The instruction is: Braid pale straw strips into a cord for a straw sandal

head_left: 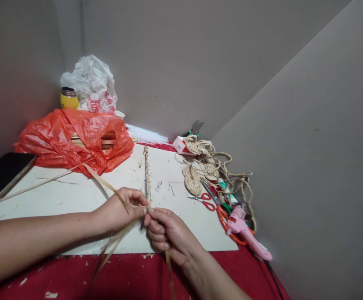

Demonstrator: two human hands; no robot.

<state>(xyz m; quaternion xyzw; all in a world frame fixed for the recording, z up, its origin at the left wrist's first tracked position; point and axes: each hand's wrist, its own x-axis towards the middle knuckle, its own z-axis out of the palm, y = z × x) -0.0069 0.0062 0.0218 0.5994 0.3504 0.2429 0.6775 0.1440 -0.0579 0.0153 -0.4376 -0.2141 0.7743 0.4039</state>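
Observation:
A straw braid [148, 175] runs down the white board [175, 225] toward me, its near end between my fingertips. My left hand [123, 208] pinches that end from the left, thumb and forefinger together. From the right, my right hand [168, 231] pinches the same spot, its other fingers curled in. Loose flat straw strands [115, 241] trail from the braid below my left hand, and one strand [170, 271] hangs under my right hand. Another long strand [100, 180] loops over the back of my left hand. The exact crossing of strands is hidden by my fingers.
A red plastic bag [56, 137] with straw inside lies at the back left, near a phone [3, 179] and a yellow jar [69, 100]. On the right are coiled straw pieces [192, 180], small scissors [206, 201] and a pink glue gun [246, 231]. Grey walls enclose the table.

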